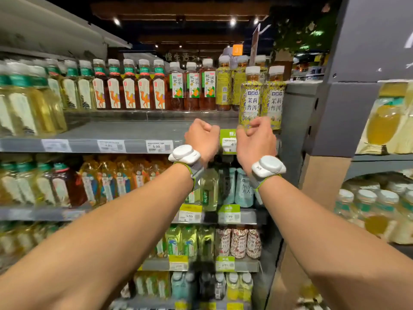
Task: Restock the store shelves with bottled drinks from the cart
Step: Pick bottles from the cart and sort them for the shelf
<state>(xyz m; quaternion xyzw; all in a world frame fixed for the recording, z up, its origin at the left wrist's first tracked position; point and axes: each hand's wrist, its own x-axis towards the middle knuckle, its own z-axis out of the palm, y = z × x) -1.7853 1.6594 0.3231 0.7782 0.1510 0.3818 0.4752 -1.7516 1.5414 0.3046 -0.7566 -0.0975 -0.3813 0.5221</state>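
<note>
Two yellow-labelled tea bottles point(250, 98) point(274, 97) stand upright at the front right end of the upper shelf point(125, 130). My right hand point(256, 139) is raised in front of their bases with its fingers curled. The knuckles lie against the foot of the left bottle, and I see no finger wrapped round either bottle. My left hand point(202, 139) is raised beside it, at the shelf's front edge. It is curled into a loose fist and holds nothing. Both wrists wear white sensor bands. No cart is in view.
Behind the bare shelf front stand rows of bottled tea point(145, 90). Price tags point(159, 146) line the shelf edge. Lower shelves point(243, 217) are stocked with drinks. A grey upright panel point(297, 121) bounds the shelf on the right, with more bottles point(375, 204) beyond it.
</note>
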